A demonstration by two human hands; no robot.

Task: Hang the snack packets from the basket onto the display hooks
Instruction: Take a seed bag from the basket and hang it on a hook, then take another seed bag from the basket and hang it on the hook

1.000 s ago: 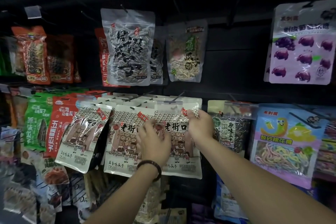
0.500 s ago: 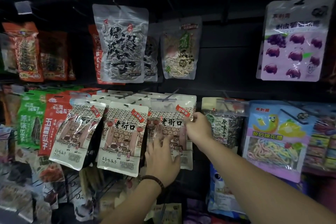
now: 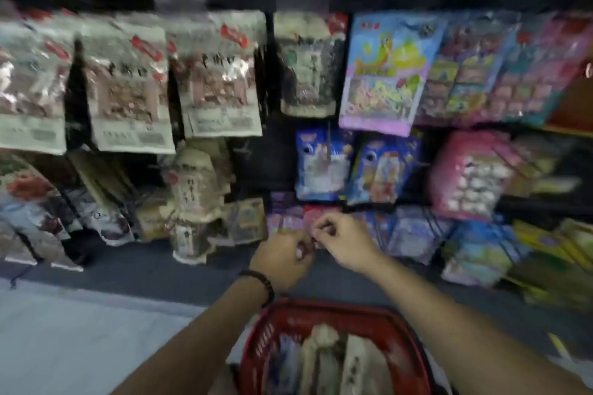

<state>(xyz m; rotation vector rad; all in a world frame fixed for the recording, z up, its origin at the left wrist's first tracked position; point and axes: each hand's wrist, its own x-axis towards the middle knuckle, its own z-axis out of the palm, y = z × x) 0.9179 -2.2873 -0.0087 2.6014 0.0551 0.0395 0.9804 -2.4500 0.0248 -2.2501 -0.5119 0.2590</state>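
Note:
The view is blurred. A red basket point(image 3: 398, 327) sits at the bottom centre with several pale snack packets point(image 3: 324, 359) standing in it. Just above its far rim, my left hand point(image 3: 282, 261) and my right hand point(image 3: 345, 244) are close together, fingers curled, with no packet visible in either. Up on the hooks hang three beige packets with brown prints: one at the right point(image 3: 221, 74), one in the middle point(image 3: 128, 86) and one at the left point(image 3: 29, 90). My hands are well below them.
To the right hang a dark seed packet point(image 3: 308, 67), a colourful candy bag point(image 3: 385, 70) and pink and blue bags point(image 3: 471, 173). More packets lean along the lowest row point(image 3: 192, 196). A pale floor point(image 3: 80, 330) lies at the lower left.
Both hands have left the right beige packet and dropped down to just above the basket. The view has swung downward, so the basket and floor now show.

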